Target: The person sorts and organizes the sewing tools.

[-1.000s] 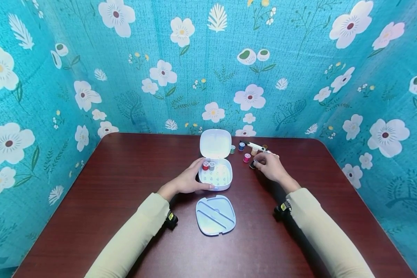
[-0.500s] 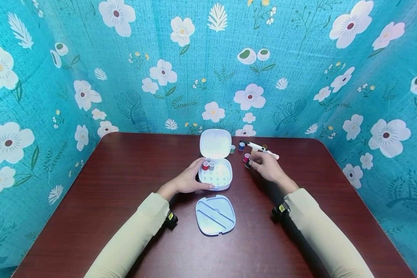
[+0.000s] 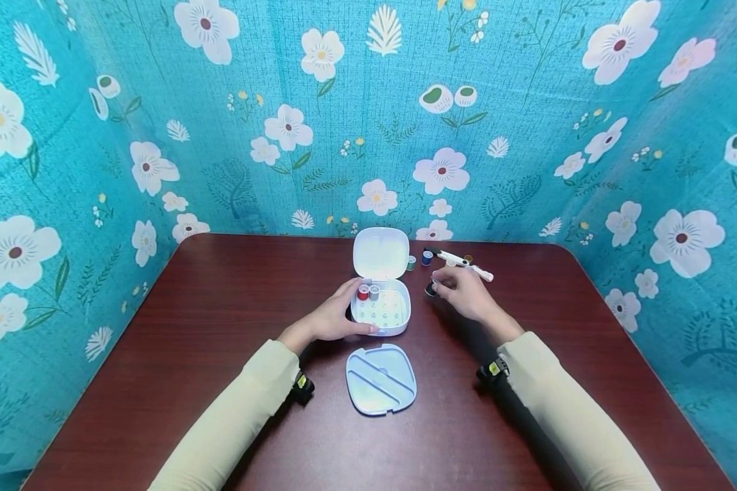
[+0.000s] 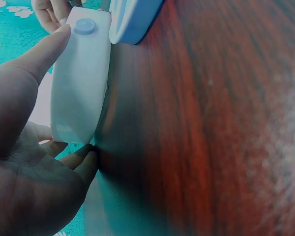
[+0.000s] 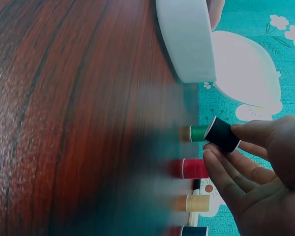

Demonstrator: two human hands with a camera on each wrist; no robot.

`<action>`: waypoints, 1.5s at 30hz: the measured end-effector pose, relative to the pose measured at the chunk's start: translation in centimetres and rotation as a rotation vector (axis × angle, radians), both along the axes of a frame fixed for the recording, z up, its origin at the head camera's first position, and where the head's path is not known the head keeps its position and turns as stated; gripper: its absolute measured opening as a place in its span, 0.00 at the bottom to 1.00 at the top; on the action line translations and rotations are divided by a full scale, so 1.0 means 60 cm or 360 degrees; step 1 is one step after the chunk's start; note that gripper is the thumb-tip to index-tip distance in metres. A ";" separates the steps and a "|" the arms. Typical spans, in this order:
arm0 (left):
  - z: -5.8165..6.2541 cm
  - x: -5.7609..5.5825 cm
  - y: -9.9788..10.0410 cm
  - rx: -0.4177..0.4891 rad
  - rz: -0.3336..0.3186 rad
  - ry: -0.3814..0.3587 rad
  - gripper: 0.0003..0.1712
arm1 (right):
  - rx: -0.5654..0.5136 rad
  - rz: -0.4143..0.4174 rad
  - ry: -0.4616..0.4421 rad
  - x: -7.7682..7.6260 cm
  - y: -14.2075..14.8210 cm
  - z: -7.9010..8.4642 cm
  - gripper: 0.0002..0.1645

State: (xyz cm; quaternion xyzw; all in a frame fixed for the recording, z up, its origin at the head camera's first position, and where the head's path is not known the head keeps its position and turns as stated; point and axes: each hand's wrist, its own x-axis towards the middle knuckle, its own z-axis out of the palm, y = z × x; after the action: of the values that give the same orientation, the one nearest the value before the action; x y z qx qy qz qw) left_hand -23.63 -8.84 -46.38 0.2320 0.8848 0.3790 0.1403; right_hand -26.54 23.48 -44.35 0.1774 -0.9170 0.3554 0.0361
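Note:
A white sewing box (image 3: 399,330) stands with its lid (image 3: 381,254) raised. Inside, a red thread spool (image 3: 364,292) and a grey thread spool (image 3: 374,293) sit side by side at the back left, among rows of small pegs. My left hand (image 3: 331,319) grips the box from its left side, the thumb near the round button (image 4: 85,26) on the front wall. Right of the box, my right hand (image 3: 467,294) pinches a black thread spool (image 5: 222,134) between thumb and fingers, tilted and held off the table.
A pale blue divider tray (image 3: 381,380) lies in front of the box. Behind the right hand stand green (image 3: 411,263), blue (image 3: 427,258), pink-red (image 5: 195,168) and beige (image 5: 198,203) spools. White-handled snips (image 3: 453,259) and a slim white-and-pink item (image 3: 483,273) lie there too.
My right hand has moved left with the black spool, closer to the box, and now covers the pink-red spool in the head view. The left hand stays in place on the box.

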 end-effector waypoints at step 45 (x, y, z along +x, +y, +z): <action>0.004 0.004 0.002 0.0000 0.0018 -0.0013 0.66 | -0.0102 0.0193 -0.0044 0.010 -0.060 0.014 0.14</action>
State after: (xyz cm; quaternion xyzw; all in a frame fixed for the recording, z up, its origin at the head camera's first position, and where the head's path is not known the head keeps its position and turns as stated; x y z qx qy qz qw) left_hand -23.40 -8.74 -46.16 0.2254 0.8855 0.3809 0.1418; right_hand -25.94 19.87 -43.52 0.2264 -0.8932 0.3885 0.0074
